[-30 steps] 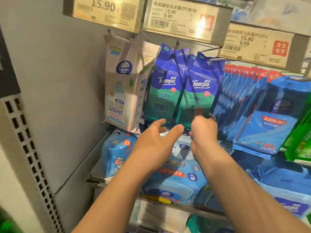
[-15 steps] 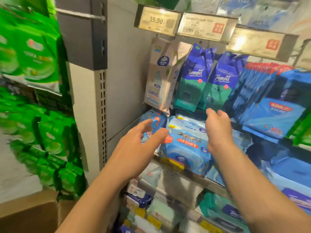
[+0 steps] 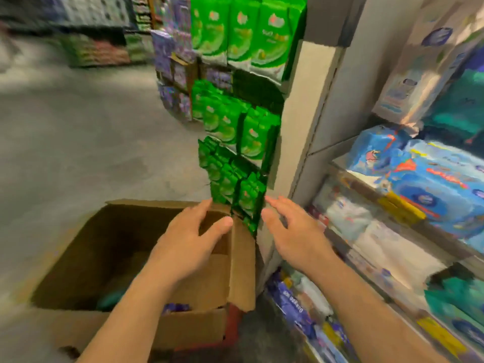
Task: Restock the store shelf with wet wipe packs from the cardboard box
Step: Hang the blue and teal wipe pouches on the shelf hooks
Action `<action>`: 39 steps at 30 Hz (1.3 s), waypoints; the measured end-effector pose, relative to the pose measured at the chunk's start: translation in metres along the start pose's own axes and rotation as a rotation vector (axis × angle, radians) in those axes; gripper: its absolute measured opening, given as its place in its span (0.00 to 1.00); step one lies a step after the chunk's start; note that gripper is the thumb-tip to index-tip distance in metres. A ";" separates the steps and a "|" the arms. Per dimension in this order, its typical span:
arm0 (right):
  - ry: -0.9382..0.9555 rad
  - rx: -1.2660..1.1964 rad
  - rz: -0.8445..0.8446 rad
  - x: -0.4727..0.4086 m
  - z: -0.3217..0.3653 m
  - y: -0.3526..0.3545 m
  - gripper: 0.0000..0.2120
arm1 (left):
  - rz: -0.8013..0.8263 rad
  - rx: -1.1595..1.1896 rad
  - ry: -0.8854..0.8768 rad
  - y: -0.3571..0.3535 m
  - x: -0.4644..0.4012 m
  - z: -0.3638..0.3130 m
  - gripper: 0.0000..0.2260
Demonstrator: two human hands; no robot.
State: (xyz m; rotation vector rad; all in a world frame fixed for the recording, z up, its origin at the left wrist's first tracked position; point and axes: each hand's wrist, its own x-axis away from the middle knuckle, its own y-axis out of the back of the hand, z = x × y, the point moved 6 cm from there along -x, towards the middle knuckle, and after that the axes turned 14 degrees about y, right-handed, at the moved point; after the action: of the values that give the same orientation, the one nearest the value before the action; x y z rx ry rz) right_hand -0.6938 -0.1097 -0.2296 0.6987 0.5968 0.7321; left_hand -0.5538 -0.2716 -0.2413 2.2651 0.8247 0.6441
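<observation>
An open cardboard box [image 3: 78,260] stands on the floor at lower left, its inside dark, with a teal pack [image 3: 111,298] and a purple pack [image 3: 175,307] dimly showing at the bottom. My left hand [image 3: 191,242] hovers over the box's right half, fingers spread, holding nothing. My right hand [image 3: 293,231] is open just right of the box flap, also holding nothing. Blue wet wipe packs [image 3: 429,179] lie on the store shelf [image 3: 366,187] at right. The picture is blurred.
Green packs [image 3: 235,127] hang on the end panel of the shelf unit [image 3: 301,127] right behind the box. White and blue packs [image 3: 348,216] fill lower shelves at right. Grey aisle floor [image 3: 78,140] stretches to the left, with more shelving far back.
The view has swung left and down, away from the shelf to the box. Both hands have drawn back from the shelf packs and now hang over the box area, holding nothing.
</observation>
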 end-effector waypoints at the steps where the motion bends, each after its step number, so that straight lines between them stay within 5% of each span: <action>1: 0.003 -0.004 0.054 -0.005 0.008 -0.024 0.24 | -0.012 0.002 0.053 0.010 -0.002 0.023 0.42; 9: 0.048 -0.013 0.404 -0.057 0.068 -0.209 0.30 | -0.071 0.161 0.422 0.094 -0.027 0.211 0.35; 16: -0.219 -0.026 0.519 -0.089 0.060 -0.372 0.29 | -0.004 0.316 0.603 0.122 -0.072 0.330 0.30; 20: -0.063 0.093 0.735 -0.088 0.028 -0.477 0.28 | 0.024 0.380 0.679 0.107 -0.104 0.374 0.28; 27: 0.295 0.372 1.008 -0.082 -0.026 -0.651 0.41 | -0.041 0.569 0.795 0.062 -0.161 0.438 0.18; 31: 0.426 0.550 0.952 -0.076 -0.038 -0.706 0.24 | -0.056 0.922 1.038 0.030 -0.175 0.468 0.10; 34: 0.366 0.452 0.821 -0.086 -0.040 -0.692 0.18 | -0.071 0.980 1.167 0.016 -0.173 0.477 0.11; 36: 0.177 0.242 0.673 -0.099 -0.038 -0.654 0.19 | -0.079 0.930 1.206 0.011 -0.171 0.473 0.15; 39: -0.331 -0.376 0.520 -0.116 -0.029 -0.594 0.10 | -0.010 0.927 1.223 0.003 -0.177 0.457 0.36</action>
State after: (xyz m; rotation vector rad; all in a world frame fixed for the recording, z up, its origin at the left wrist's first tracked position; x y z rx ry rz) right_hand -0.5525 -0.5114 -0.6613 0.6075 -0.0397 1.1450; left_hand -0.3897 -0.5761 -0.5882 2.4314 2.0050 2.0517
